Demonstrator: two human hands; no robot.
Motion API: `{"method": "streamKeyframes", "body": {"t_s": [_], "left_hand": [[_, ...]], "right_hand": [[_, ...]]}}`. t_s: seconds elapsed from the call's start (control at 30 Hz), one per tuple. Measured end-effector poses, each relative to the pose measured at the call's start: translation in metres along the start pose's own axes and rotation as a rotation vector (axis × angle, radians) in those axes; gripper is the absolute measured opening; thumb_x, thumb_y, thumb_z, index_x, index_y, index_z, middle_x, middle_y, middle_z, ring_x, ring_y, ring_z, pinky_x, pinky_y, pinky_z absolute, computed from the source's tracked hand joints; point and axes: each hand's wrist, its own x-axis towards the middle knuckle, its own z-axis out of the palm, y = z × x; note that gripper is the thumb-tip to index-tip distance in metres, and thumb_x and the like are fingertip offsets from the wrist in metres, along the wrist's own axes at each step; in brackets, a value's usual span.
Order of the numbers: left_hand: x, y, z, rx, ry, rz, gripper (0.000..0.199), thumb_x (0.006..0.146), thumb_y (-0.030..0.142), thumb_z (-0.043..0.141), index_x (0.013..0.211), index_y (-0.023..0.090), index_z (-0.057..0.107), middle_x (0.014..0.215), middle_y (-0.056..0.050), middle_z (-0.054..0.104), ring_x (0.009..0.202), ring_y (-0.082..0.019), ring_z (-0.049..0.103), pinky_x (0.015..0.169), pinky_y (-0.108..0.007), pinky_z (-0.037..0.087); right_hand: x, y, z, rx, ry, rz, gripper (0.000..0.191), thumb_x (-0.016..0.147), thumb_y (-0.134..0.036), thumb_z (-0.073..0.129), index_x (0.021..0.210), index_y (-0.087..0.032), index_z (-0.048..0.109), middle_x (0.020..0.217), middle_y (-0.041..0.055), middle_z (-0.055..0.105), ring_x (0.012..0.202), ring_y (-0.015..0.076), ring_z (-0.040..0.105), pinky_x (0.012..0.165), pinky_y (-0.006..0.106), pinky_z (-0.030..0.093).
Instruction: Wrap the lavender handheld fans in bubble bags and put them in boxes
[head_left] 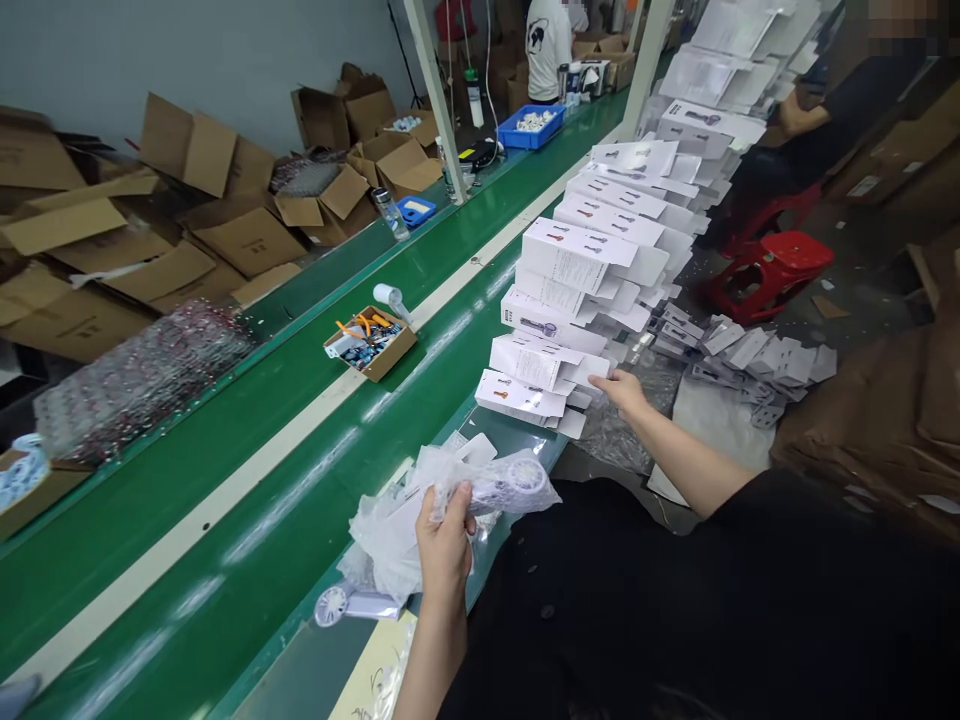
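Left hand closed on fan (bagged), right hand pinching white carton flap

I see shiny white streaks on the green belt, left of the left hand. Light seems to fall from above. Boxes past the right hand look bright; the floor right of it is dim. Far edges look stretched.

From where I stand, a plain grey wall rises behind heaped, opened cartons. A long green bench crosses the room, light glaring in streaks along it. Pale posts flank it; a red stool sits on the dark floor.
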Motion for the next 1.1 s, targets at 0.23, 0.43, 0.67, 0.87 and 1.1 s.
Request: {"method": "streamKeyframes", "body": {"t_s": [0.23, 0.43, 0.67, 0.87, 1.1], "left_hand": [[0.021, 0.032, -0.043, -0.198, 0.391, 0.088, 0.033, 0.055, 0.029, 0.077, 0.077, 0.015, 0.056, 0.069, 0.004, 0.054, 0.051, -0.007, 0.046, 0.035, -0.018, 0.027], [0.041, 0.068, -0.06, -0.299, 0.533, 0.253, 0.034, 0.055, 0.027, 0.076, 0.08, 0.016, 0.056, 0.074, 0.003, 0.056, 0.054, -0.007, 0.047, 0.037, -0.017, 0.025], [0.081, 0.076, -0.033, -0.392, 0.581, 0.339, 0.038, 0.062, 0.033, 0.073, 0.091, 0.017, 0.056, 0.081, 0.002, 0.057, 0.058, -0.008, 0.051, 0.041, -0.017, 0.027], [0.089, 0.045, -0.028, 0.523, 0.627, 0.52, 0.021, 0.079, 0.033, 0.06, 0.09, 0.017, 0.054, 0.08, -0.004, 0.057, 0.07, -0.016, 0.055, 0.061, -0.029, 0.046], [0.097, 0.065, -0.002, 1.562, -0.139, 0.495, 0.023, 0.078, 0.007, 0.049, 0.099, 0.014, 0.055, 0.096, -0.013, 0.058, 0.096, -0.026, 0.052, 0.083, -0.039, 0.044]], "right_hand": [[-0.048, -0.058, 0.043, 0.129, 0.01, -0.59, 0.025, 0.082, -0.046, 0.054, 0.085, -0.022, 0.052, 0.081, 0.0019, 0.058, 0.076, 0.0158, 0.054, 0.075, 0.028, 0.044], [-0.056, -0.136, 0.14, 0.041, -0.224, -1.066, 0.024, 0.087, -0.043, 0.049, 0.094, -0.02, 0.056, 0.081, 0.003, 0.062, 0.073, 0.0163, 0.057, 0.073, 0.028, 0.044], [-0.064, -0.135, 0.257, -0.134, -0.822, -1.05, 0.024, 0.082, -0.037, 0.051, 0.094, -0.016, 0.057, 0.063, -0.0025, 0.054, 0.058, 0.0119, 0.045, 0.06, 0.022, 0.035], [-0.055, -0.084, 0.277, -0.235, -1.137, -0.926, 0.024, 0.081, -0.033, 0.047, 0.092, -0.015, 0.057, 0.068, -0.0021, 0.055, 0.062, 0.0113, 0.044, 0.06, 0.021, 0.032], [-0.051, -0.084, 0.28, -0.262, -1.379, -0.969, 0.025, 0.08, -0.037, 0.05, 0.092, -0.017, 0.059, 0.066, -0.0035, 0.055, 0.064, 0.0118, 0.048, 0.062, 0.022, 0.034]]}}
